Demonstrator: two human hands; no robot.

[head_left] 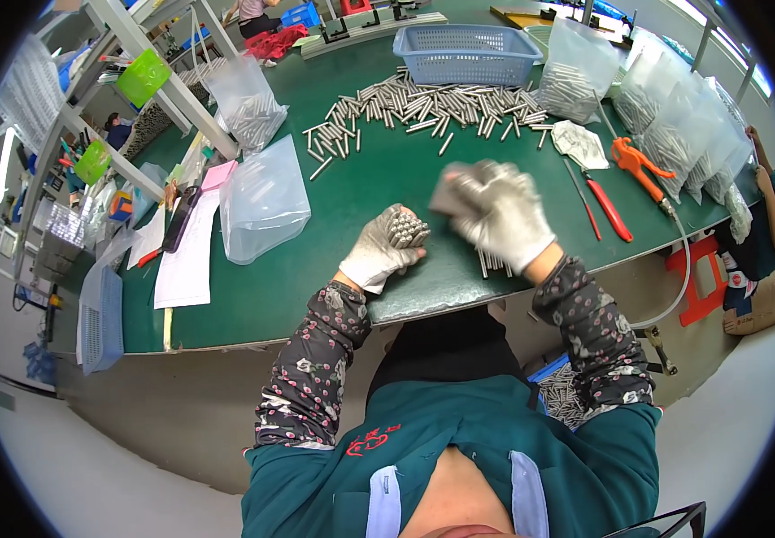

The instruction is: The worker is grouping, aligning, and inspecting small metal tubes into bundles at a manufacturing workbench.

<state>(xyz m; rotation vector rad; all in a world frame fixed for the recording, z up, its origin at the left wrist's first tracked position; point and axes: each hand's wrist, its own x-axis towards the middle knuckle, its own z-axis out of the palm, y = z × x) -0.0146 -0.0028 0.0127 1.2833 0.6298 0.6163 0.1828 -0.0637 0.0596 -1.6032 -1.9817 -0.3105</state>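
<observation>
My left hand (pixel 382 248), in a whitish-grey work glove with bare fingertips, is closed around a bundle of short metal pins (pixel 409 230), their ends facing up. Just right of it, my gloved right hand (pixel 504 215) is smeared by motion over the table. A grey-brown, block-like piece (pixel 453 193) shows at its fingers, too blurred to name. Several more pins (pixel 493 263) lie on the table beneath that hand's wrist. Farther back, a wide heap of loose metal pins (pixel 441 103) spreads across the green tabletop (pixel 361 175).
Behind the heap stands a blue plastic basket (pixel 468 56). Bags of pins (pixel 576 72) line the right, near an orange air gun (pixel 640 170), red-handled pliers (pixel 607 206) and a white rag (pixel 580 143). Left are a clear bag (pixel 265 202), papers (pixel 188 269) and shelf posts (pixel 172 81).
</observation>
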